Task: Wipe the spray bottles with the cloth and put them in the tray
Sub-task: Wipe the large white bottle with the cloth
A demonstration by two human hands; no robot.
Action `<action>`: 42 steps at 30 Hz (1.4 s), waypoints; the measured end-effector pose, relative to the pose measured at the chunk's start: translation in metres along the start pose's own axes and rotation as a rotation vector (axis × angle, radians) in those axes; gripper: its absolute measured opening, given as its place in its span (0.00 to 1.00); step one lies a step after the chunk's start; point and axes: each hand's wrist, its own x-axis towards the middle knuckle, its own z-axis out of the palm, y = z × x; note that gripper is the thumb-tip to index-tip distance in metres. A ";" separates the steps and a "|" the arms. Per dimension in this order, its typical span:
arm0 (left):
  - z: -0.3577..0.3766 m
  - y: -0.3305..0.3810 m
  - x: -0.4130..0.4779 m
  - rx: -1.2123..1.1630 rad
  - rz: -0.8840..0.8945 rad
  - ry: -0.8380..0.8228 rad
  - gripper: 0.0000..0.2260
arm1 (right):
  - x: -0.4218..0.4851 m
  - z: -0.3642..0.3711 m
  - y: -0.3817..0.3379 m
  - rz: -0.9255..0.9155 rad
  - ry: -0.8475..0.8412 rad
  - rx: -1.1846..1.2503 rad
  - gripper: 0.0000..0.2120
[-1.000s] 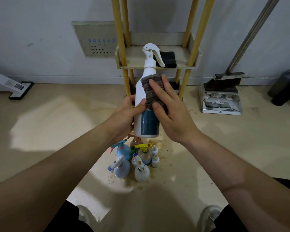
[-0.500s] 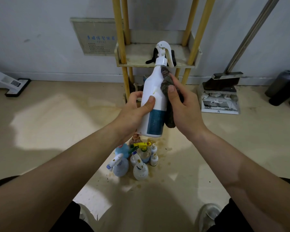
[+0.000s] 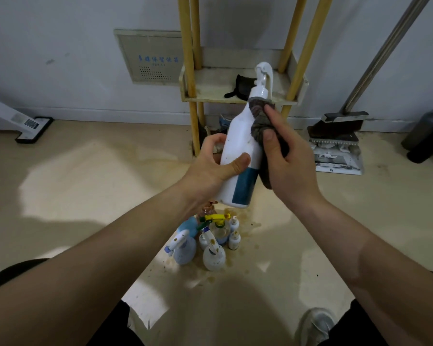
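My left grip (image 3: 210, 166) was curled round the middle of the white spray bottle (image 3: 238, 146), with the thumb lying across its front, just above the blue label. I held the bottle up in the air, over the floor (image 3: 85, 183). It was tilted, the base low and near to me, and the white trigger head higher and leaning to the right. The bottle was not in the tray (image 3: 210, 89). From my view its head only stood in front of the tray's front edge.

My right grip (image 3: 290, 161) pinched the grey cloth (image 3: 259, 121) between the thumb and the fingers. It pressed the cloth against the right side of the bottle, at the neck and the shoulder. The cloth was wrapped partly round the neck, and the rest of it hung down behind my palm.

The tray was a pale shelf between yellow poles (image 3: 189, 71), close to the wall. A dark rag (image 3: 243, 87) lay inside it.

Below my hands, the other spray bottles (image 3: 208, 243) stood close together on the floor, with blue, white and yellow heads. Brown spots were on them and on the floor around them. A dustpan with a brush (image 3: 335, 148) stood at the right, near the wall, well apart from the bottles. A grey panel (image 3: 150, 58) was on the wall at the left of the tray.
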 end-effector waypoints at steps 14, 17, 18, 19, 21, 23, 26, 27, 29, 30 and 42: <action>-0.008 0.002 0.003 -0.060 0.024 0.064 0.34 | -0.009 -0.004 0.013 -0.271 -0.208 -0.213 0.14; -0.007 0.004 0.001 -0.093 0.013 0.063 0.36 | -0.018 -0.002 0.012 -0.238 -0.173 -0.202 0.14; -0.005 0.004 0.000 -0.091 0.010 0.064 0.37 | -0.021 -0.001 0.012 -0.210 -0.150 -0.187 0.15; -0.004 0.004 -0.002 -0.078 0.006 0.064 0.37 | -0.023 0.000 0.012 -0.178 -0.127 -0.169 0.15; -0.001 0.004 -0.004 -0.031 0.014 0.048 0.38 | -0.026 0.001 0.012 -0.113 -0.086 -0.131 0.16; 0.000 0.005 -0.007 0.020 0.025 0.015 0.38 | -0.025 0.001 0.012 -0.052 -0.051 -0.099 0.17; 0.000 0.006 -0.011 0.099 0.045 -0.041 0.42 | -0.022 0.002 0.011 -0.005 -0.013 -0.075 0.18; 0.000 0.006 -0.012 0.118 0.056 -0.057 0.42 | -0.021 0.003 0.010 -0.003 -0.004 -0.084 0.18; 0.001 0.006 -0.013 0.180 0.079 -0.072 0.43 | -0.019 0.004 0.008 -0.011 0.011 -0.151 0.18; 0.002 0.006 -0.013 0.223 0.090 -0.072 0.43 | -0.018 0.004 0.007 -0.022 0.018 -0.208 0.17; -0.017 0.013 -0.006 0.640 0.184 0.035 0.35 | -0.008 0.008 0.015 -0.113 -0.077 -0.504 0.20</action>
